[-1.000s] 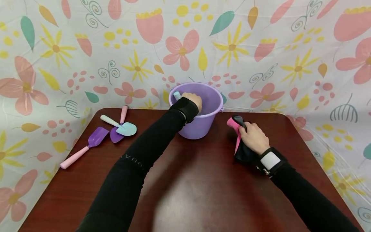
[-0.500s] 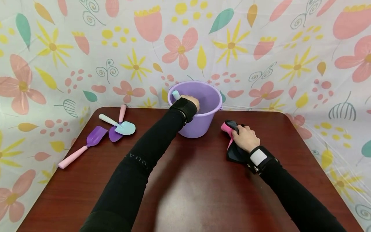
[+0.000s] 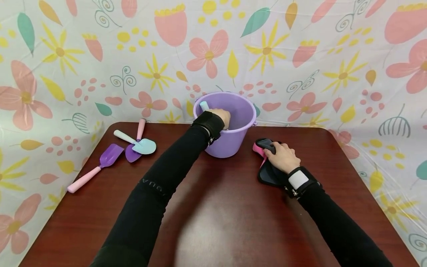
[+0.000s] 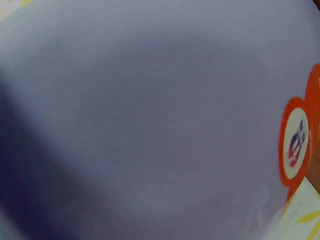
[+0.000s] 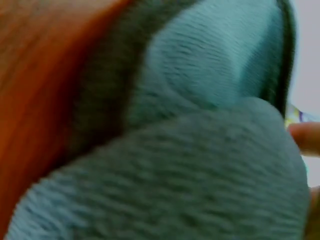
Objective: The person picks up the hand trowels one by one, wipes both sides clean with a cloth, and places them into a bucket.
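My left hand (image 3: 221, 116) reaches over the near rim of a lavender bucket (image 3: 230, 142); its fingertips are hidden inside. It grips a tool whose light blue handle (image 3: 204, 106) sticks up beside the wrist; the tool's other end is out of sight. In the left wrist view the blurred bucket wall (image 4: 165, 115) fills most of the picture. To the bucket's right, my right hand (image 3: 283, 157) grips a bunched dark grey and pink cloth (image 3: 270, 174) with black edging, low over the table. The right wrist view shows the cloth's ribbed, fleecy folds (image 5: 190, 170) close up.
At the left of the brown table (image 3: 213, 230) a trowel with a light blue blade (image 3: 145, 146) lies across a purple one (image 3: 132, 154). A purple scoop with a pink handle (image 3: 83, 179) lies nearer. A flowered curtain (image 3: 207, 44) stands close behind the bucket.
My right hand has moved left with the cloth, nearer the bucket, and lowered slightly. The left hand stays in the bucket; the light blue handle has shifted a little.
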Demonstrator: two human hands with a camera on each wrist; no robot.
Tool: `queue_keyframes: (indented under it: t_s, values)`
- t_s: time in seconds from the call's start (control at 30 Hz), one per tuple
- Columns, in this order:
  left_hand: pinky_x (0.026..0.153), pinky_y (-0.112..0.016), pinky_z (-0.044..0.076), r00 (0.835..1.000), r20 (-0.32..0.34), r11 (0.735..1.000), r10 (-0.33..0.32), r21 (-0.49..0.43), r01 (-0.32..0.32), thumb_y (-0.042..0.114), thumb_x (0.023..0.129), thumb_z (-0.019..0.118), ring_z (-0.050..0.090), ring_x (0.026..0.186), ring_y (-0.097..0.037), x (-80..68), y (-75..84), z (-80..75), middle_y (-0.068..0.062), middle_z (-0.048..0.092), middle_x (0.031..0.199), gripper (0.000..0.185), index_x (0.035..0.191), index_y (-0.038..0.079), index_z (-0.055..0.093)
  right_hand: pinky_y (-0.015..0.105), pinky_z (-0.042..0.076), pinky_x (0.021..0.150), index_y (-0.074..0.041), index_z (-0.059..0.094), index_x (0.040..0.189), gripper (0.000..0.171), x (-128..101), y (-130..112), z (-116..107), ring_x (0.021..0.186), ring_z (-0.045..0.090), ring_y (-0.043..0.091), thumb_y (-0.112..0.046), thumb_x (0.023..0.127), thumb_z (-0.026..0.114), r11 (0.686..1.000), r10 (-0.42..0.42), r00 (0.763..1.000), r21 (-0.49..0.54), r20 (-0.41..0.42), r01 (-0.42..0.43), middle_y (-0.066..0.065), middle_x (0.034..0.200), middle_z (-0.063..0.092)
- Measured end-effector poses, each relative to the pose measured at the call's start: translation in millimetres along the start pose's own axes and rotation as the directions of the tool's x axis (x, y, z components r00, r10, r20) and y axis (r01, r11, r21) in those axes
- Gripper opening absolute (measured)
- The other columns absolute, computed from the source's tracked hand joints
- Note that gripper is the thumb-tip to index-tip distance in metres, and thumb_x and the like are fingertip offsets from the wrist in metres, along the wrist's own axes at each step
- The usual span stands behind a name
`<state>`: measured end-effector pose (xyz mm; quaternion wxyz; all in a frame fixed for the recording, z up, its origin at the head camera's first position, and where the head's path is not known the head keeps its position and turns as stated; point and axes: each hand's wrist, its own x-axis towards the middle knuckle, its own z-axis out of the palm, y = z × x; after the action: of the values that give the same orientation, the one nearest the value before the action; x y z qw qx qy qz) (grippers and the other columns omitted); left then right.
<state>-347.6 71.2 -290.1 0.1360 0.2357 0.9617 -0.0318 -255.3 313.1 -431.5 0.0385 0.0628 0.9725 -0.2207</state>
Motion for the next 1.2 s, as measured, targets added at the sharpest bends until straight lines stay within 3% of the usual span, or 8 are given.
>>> queue_keyframes:
  t_s: [0.3, 0.47, 0.6, 0.83, 0.93, 1.1, 1.2]
  values:
    - [0.090, -0.041, 0.044, 0.990, -0.084, 0.982, 0.113, -0.144, -0.124, 0.028, 0.095, 0.058, 0.059, 0.101, -0.023, -14.6, -14.9, -8.1, -0.004, 0.065, 0.113, 0.024, 0.111, 0.014, 0.070, 0.077, 0.028, 0.084, -0.010, 0.041, 0.144, 0.068, -11, -7, -17, 0.126, 0.030, 0.054, -0.059, 0.097, 0.042, 0.999, -0.023, 0.998, 0.042, -0.057, 0.025, 0.029, 0.145, 0.033]
    - [0.088, -0.036, 0.045, 0.969, -0.196, 0.962, 0.149, -0.200, -0.188, 0.029, 0.099, 0.055, 0.059, 0.099, -0.019, -24.6, -28.8, -11.5, -0.002, 0.065, 0.112, 0.027, 0.117, 0.016, 0.069, 0.076, 0.030, 0.084, -0.010, 0.042, 0.143, 0.067, -17, -12, -20, 0.125, 0.031, 0.053, -0.059, 0.097, 0.042, 0.998, -0.039, 0.996, 0.045, -0.083, 0.043, 0.028, 0.144, 0.034]
    - [0.091, -0.037, 0.043, 0.947, -0.301, 0.951, 0.114, -0.242, -0.192, 0.030, 0.100, 0.053, 0.057, 0.105, -0.018, -38.1, -45.0, -11.7, -0.002, 0.064, 0.115, 0.030, 0.123, 0.015, 0.066, 0.076, 0.030, 0.083, -0.011, 0.043, 0.143, 0.064, -21, -13, -21, 0.125, 0.032, 0.051, -0.056, 0.098, 0.044, 0.998, -0.047, 0.994, 0.045, -0.103, 0.052, 0.026, 0.144, 0.035]
    - [0.087, -0.038, 0.045, 0.874, -0.481, 0.910, 0.072, -0.327, -0.255, 0.023, 0.100, 0.051, 0.059, 0.104, -0.022, -68.8, -78.7, 3.0, -0.006, 0.065, 0.113, 0.028, 0.119, 0.009, 0.067, 0.075, 0.030, 0.082, -0.011, 0.044, 0.143, 0.061, -30, -13, -20, 0.124, 0.034, 0.051, -0.053, 0.098, 0.047, 0.997, -0.047, 0.989, 0.052, -0.143, 0.055, 0.027, 0.143, 0.037]
    - [0.085, -0.040, 0.046, 0.853, -0.520, 0.898, 0.041, -0.356, -0.260, 0.023, 0.100, 0.052, 0.060, 0.102, -0.023, -82.6, -93.7, 11.9, -0.007, 0.065, 0.112, 0.026, 0.117, 0.010, 0.068, 0.075, 0.030, 0.081, -0.011, 0.044, 0.143, 0.062, -31, -12, -19, 0.123, 0.034, 0.051, -0.053, 0.098, 0.048, 0.997, -0.047, 0.988, 0.051, -0.148, 0.055, 0.027, 0.142, 0.038]
    - [0.084, -0.045, 0.046, 0.833, -0.553, 0.903, -0.029, -0.372, -0.216, 0.022, 0.100, 0.053, 0.060, 0.102, -0.024, -99.2, -119.1, 27.9, -0.008, 0.064, 0.111, 0.024, 0.115, 0.010, 0.069, 0.076, 0.029, 0.081, -0.010, 0.044, 0.143, 0.063, -29, -10, -17, 0.124, 0.033, 0.052, -0.053, 0.097, 0.048, 0.998, -0.039, 0.990, 0.043, -0.138, 0.045, 0.027, 0.143, 0.037]
    - [0.080, -0.046, 0.048, 0.835, -0.546, 0.907, -0.067, -0.382, -0.177, 0.020, 0.100, 0.053, 0.061, 0.099, -0.025, -104.0, -134.2, 39.5, -0.009, 0.063, 0.109, 0.025, 0.115, 0.009, 0.069, 0.077, 0.029, 0.081, -0.009, 0.043, 0.144, 0.063, -28, -8, -15, 0.124, 0.032, 0.053, -0.053, 0.098, 0.048, 0.999, -0.034, 0.992, 0.037, -0.119, 0.039, 0.029, 0.144, 0.036]
